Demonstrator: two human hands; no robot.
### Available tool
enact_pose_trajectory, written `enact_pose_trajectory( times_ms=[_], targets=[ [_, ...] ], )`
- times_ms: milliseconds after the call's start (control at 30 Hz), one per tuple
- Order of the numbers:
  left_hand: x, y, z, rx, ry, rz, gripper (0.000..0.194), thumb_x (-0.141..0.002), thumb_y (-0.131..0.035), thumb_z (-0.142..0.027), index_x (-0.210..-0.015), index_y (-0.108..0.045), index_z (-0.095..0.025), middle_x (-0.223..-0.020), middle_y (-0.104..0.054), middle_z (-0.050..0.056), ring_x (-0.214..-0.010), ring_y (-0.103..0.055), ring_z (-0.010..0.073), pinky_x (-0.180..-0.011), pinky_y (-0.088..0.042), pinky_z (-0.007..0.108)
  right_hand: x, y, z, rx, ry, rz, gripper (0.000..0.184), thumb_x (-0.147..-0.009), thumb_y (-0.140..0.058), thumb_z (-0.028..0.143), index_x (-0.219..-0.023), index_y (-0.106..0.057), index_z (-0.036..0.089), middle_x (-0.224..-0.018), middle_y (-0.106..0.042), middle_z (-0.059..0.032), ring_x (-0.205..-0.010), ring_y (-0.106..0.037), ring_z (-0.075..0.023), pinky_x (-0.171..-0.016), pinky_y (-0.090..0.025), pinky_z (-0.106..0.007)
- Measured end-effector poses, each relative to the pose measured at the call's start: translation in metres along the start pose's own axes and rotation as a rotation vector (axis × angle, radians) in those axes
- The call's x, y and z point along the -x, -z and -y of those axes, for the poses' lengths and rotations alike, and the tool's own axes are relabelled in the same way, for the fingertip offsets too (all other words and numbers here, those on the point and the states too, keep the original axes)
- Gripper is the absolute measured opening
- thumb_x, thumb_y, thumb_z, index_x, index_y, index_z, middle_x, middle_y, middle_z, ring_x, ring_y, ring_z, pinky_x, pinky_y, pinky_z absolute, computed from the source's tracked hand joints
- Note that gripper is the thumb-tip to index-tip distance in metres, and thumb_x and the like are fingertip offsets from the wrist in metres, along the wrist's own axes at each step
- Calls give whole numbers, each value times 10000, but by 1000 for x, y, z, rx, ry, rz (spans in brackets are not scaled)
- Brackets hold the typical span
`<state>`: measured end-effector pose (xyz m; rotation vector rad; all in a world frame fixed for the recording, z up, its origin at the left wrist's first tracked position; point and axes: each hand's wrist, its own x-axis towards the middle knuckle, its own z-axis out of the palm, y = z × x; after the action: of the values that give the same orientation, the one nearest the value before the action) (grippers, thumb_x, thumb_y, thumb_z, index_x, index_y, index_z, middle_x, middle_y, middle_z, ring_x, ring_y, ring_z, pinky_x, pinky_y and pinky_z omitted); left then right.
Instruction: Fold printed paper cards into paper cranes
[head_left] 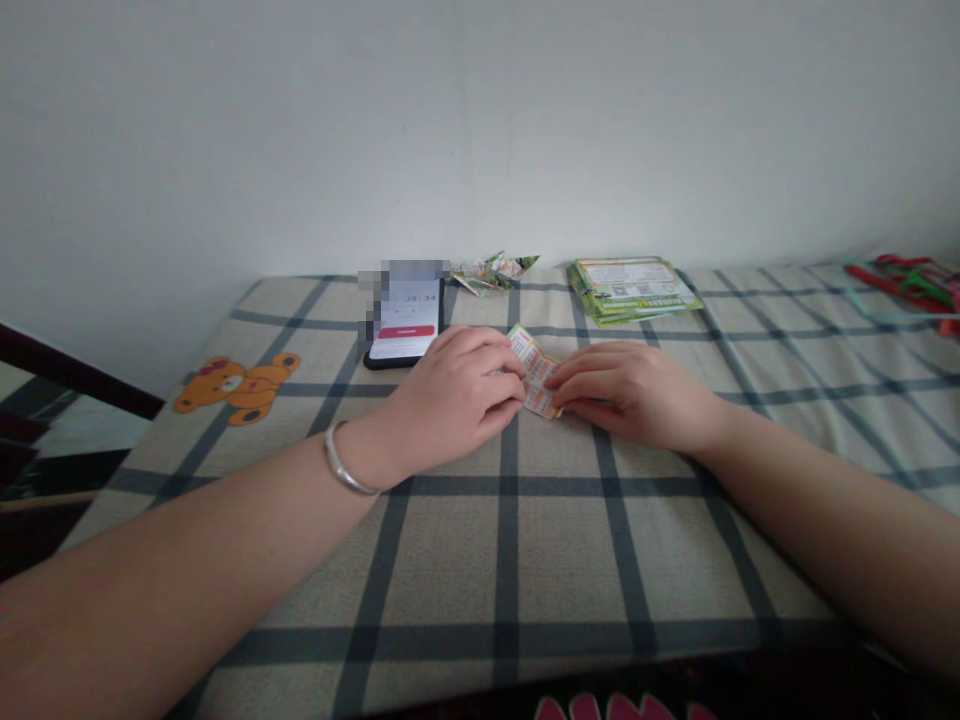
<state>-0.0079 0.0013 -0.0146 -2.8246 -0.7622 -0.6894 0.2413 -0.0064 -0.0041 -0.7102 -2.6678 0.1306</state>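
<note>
A small piece of folded printed paper (536, 372), white with orange and green, lies at a slant on the checked cloth between my two hands. On its left edge are the curled fingers of my left hand (469, 390), with a silver bangle at that wrist. My right hand (630, 390) pinches the paper's right edge with its fingertips. Both thumbs are mostly hidden. Behind my hands, near the wall, sit folded paper pieces (495, 272) in the same print. To their right is a stack of green and white printed sheets (637, 288).
A phone (405, 330) showing a timer lies just beyond my left hand. An orange teddy bear figure (238, 385) is at the left of the checked tablecloth (442, 560). Red and green items (915, 285) lie at the far right. A white wall (480, 130) borders the table's back.
</note>
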Motion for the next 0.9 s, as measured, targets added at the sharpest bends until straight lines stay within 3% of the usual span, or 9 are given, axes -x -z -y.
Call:
enact_pose_trajectory(
  times_ms=[167, 433, 900],
  targets=[
    [0, 1, 0, 39, -59, 15, 157, -909, -564, -226, -963, -710, -246, -1081, -685, 12, -1144, -529, 237, -991, -420, 439, 0, 5, -2, -25, -63, 22, 153, -903, -532, 170, -966, -671, 184, -947, -716, -68, -899, -651, -193, -811, -500, -343],
    [0, 4, -1, 35, -135, 65, 189, -910, -560, -212, -1011, -708, -273, -1114, -679, 11, -1172, -529, 234, -1023, -394, 446, 0, 4, -3, -55, -125, 12, 169, -876, -508, 117, -945, -649, 178, -913, -703, -73, -877, -639, -204, -796, -491, -350],
    [-1, 3, -3, 68, -160, 97, 216, -917, -536, -187, -1049, -695, -250, -1093, -689, 11, -1089, -582, 202, -1019, -401, 425, -4, -9, -2, -48, -338, -145, 96, -881, -554, 233, -869, -644, 205, -794, -678, -24, -737, -596, -170, -658, -450, -294]
  ],
)
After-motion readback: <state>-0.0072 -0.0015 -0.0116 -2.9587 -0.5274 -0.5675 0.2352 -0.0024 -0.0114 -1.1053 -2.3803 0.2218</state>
